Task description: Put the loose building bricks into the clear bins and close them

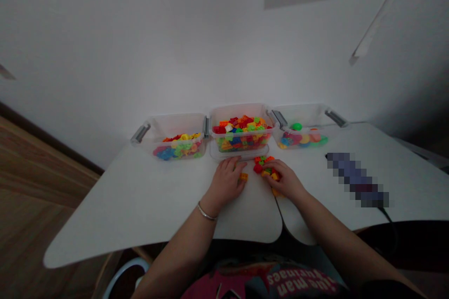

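My left hand rests on the white table just below the middle clear plastic bin, its fingertips beside a small orange brick. A loose heap of red, green and orange toy bricks lies between my hands. My right hand lies curled over the heap's right edge, with an orange brick at its fingertips and another under its heel. Whether it grips any brick is hidden by the fingers. A thin metal bracelet circles my left wrist.
Along the wall, a left clear bin holds mixed bricks and a right clear bin holds rounder coloured pieces. The middle bin is full of bricks. A pixelated, unclear object with a dark cable lies on the table's right side.
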### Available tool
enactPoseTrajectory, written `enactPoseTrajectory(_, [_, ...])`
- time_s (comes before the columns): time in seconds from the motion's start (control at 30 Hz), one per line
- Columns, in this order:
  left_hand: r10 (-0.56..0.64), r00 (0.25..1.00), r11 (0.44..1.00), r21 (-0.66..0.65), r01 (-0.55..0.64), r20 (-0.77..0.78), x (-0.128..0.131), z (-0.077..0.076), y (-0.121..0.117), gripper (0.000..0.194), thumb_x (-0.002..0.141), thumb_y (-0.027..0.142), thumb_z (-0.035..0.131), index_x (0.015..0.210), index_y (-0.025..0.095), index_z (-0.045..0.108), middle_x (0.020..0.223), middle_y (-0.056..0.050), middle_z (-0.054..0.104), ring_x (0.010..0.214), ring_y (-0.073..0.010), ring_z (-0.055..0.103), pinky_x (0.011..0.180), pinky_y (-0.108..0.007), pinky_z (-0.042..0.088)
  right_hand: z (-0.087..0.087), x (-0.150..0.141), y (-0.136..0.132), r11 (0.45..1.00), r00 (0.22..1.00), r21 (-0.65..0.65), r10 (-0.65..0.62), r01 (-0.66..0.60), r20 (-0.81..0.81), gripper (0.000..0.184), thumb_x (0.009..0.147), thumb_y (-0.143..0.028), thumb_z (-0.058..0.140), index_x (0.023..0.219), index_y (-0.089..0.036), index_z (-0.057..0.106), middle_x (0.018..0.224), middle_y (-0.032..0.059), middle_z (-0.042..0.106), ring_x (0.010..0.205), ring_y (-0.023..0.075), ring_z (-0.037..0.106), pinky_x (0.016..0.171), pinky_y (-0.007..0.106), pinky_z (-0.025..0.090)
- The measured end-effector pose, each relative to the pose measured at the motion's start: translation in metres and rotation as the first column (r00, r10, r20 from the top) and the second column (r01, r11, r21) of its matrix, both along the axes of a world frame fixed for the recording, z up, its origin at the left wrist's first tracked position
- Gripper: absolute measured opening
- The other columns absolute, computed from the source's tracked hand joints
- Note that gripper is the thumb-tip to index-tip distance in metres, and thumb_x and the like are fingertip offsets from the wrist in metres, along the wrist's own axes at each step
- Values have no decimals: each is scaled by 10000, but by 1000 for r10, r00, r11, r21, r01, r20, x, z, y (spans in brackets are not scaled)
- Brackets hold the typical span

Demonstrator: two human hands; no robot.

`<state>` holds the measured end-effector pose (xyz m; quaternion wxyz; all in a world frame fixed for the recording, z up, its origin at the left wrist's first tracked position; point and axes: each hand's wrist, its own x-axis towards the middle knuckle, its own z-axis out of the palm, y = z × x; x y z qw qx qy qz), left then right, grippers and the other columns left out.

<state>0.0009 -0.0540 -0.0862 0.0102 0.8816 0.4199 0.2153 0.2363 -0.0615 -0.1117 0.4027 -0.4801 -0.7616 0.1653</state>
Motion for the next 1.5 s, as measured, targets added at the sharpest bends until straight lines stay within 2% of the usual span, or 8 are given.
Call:
enactPoseTrajectory(0.13, [-119,992,993,-10,120,43,4,2,-2,559,817,192,604,1354,221,451,1386,-116,484,1250,-278,458,1071,-490,375,5,-7,10,1000,997,9,-16,17,-77,172,810,-285,577,939,-226,675,995,78,672,976,228,618,914,408,487])
enactPoseTrajectory(0.4, [-254,966,967,-11,255,55,8,-1,-4,523,828,194,586,1334,245,463,1428,-107,441,1305,-283,416,1078,-512,365,2,-31,27,979,964,-60,-203,196,-171,190,804,-345,562,898,-211,659,920,74,678,890,236,620,850,421,498])
enactPoseTrajectory(0.73, [-96,986,993,-54,104,136,5,-14,0,755,713,456,717,1337,149,424,1320,-184,507,1257,-345,450,1080,-555,346,1,-82,26,980,977,26,-194,197,-92,255,894,-330,462,1014,-201,646,1047,100,658,1021,253,575,950,452,440])
enactPoseTrajectory(0.87, [-34,978,998,-53,46,204,4,-12,-1,702,668,418,739,1258,138,482,1243,-177,555,1203,-338,491,1065,-534,367,0,-94,23,982,983,86,-160,168,-92,317,906,-331,426,1122,-184,607,1142,118,619,1115,252,528,1004,449,405])
enactPoseTrajectory(1.0, [1,977,998,-55,11,212,0,-13,0,785,680,383,735,1348,129,409,1316,-194,503,1252,-336,448,1081,-541,345,6,-79,26,977,990,158,-137,143,-45,289,896,-318,452,1114,-214,612,1165,97,617,1159,250,502,1044,457,366])
enactPoseTrajectory(1.13, [10,991,996,-91,2,131,-7,-16,2,844,734,437,716,1446,198,332,1432,-194,381,1329,-358,361,1074,-581,328,8,-39,33,934,951,205,-306,293,35,204,820,-268,545,984,-219,656,1080,95,641,1117,279,507,1039,505,334])
enactPoseTrajectory(1.27, [-38,995,993,-105,47,92,-10,-12,4,702,791,399,680,1426,287,402,1460,-145,348,1338,-338,346,1077,-551,337,-8,-5,36,902,902,167,-418,398,106,237,804,-267,543,1006,-200,648,1079,116,624,1076,296,518,993,518,362])
enactPoseTrajectory(1.5, [-158,979,985,-46,165,127,-8,-2,1,655,834,324,636,1436,261,386,1466,-109,386,1338,-279,353,1110,-505,327,-30,4,34,925,893,63,-379,375,242,328,769,-289,556,1073,-173,593,1078,125,625,1016,297,540,926,480,422])
